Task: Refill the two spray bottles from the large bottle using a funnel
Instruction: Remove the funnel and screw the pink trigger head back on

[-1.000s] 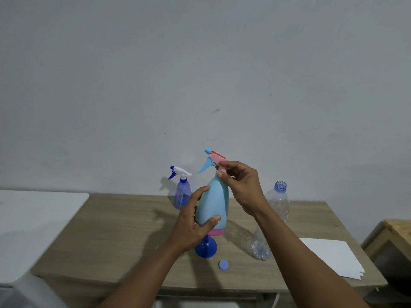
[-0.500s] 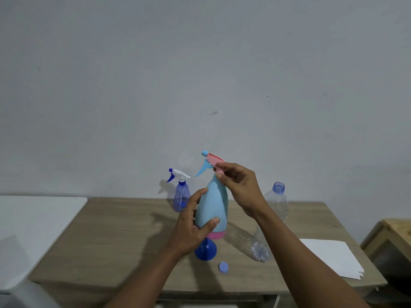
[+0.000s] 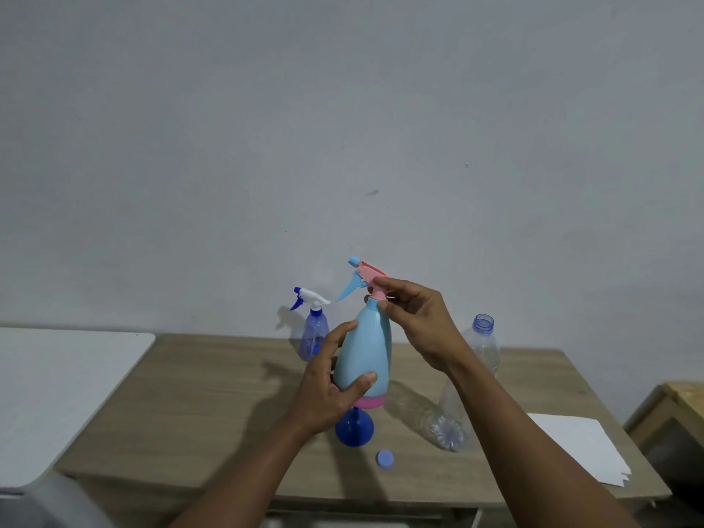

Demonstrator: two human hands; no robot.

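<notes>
I hold a light-blue spray bottle (image 3: 365,352) with a pink base upright above the wooden table (image 3: 213,394). My left hand (image 3: 327,390) wraps its lower body. My right hand (image 3: 415,318) pinches the collar of its pink spray head (image 3: 367,278) at the neck. A blue funnel (image 3: 354,428) stands mouth-down on the table just below the bottle. A small translucent blue spray bottle (image 3: 314,329) with a white and blue trigger stands behind it to the left. The large clear bottle (image 3: 468,379), uncapped, stands to the right, partly hidden by my right forearm.
A small blue cap (image 3: 384,459) lies near the table's front edge. White paper sheets (image 3: 579,447) lie at the table's right end. A white surface (image 3: 57,390) adjoins the table on the left, and a wooden piece of furniture (image 3: 678,409) stands to the right.
The bottle and both hands stay in nearly the same place; my right hand's fingers have shifted slightly around the pink collar. The view has tilted a little.
</notes>
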